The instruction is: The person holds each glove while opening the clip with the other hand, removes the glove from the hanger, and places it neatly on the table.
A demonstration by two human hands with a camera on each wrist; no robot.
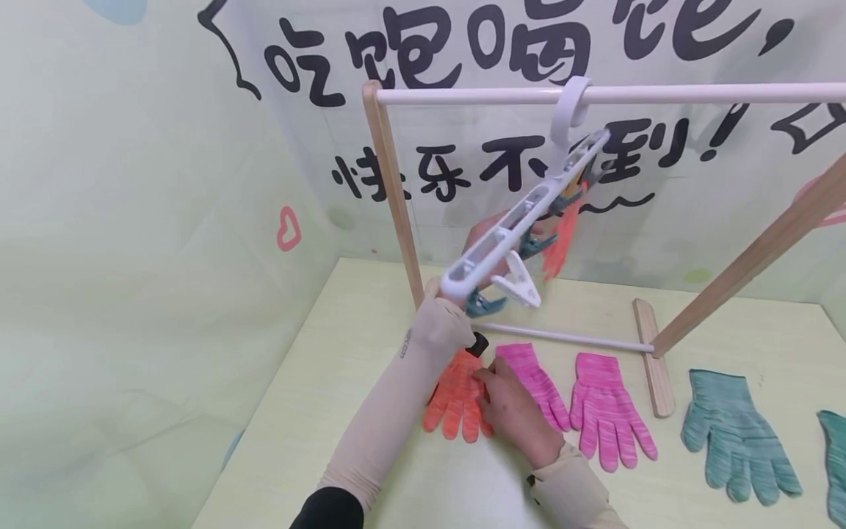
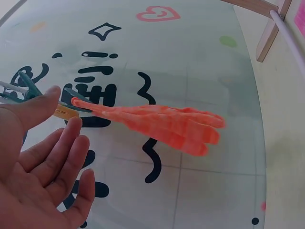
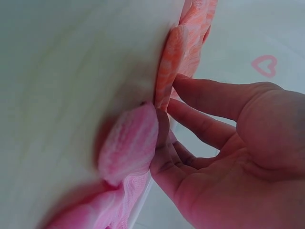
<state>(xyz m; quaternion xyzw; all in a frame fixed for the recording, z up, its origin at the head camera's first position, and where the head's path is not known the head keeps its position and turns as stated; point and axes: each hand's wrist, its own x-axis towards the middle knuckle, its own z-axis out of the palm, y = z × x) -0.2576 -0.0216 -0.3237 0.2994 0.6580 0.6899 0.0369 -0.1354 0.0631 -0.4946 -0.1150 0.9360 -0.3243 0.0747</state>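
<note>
My right hand (image 1: 518,415) pinches the cuff-side edge of an orange glove (image 1: 456,397) lying on the table, thumb and index finger meeting at the fabric in the right wrist view. My left hand (image 2: 47,162) is raised behind a white clip hanger (image 1: 529,213), its fingers loosely bent with nothing between them. Its thumb overlaps a teal clip (image 2: 31,88) in the left wrist view. Another orange glove (image 2: 162,126) hangs from the hanger by a teal clip, fingers down. In the head view the hanger partly hides the left hand.
A rack's white top bar (image 1: 694,93) carries the hanger; wooden posts (image 1: 393,191) stand either side, with a low bar (image 1: 568,336) behind the gloves. Right of the orange glove lie two pink gloves (image 1: 611,411), then a teal glove (image 1: 734,433) and another teal one (image 1: 836,455) cut off by the frame.
</note>
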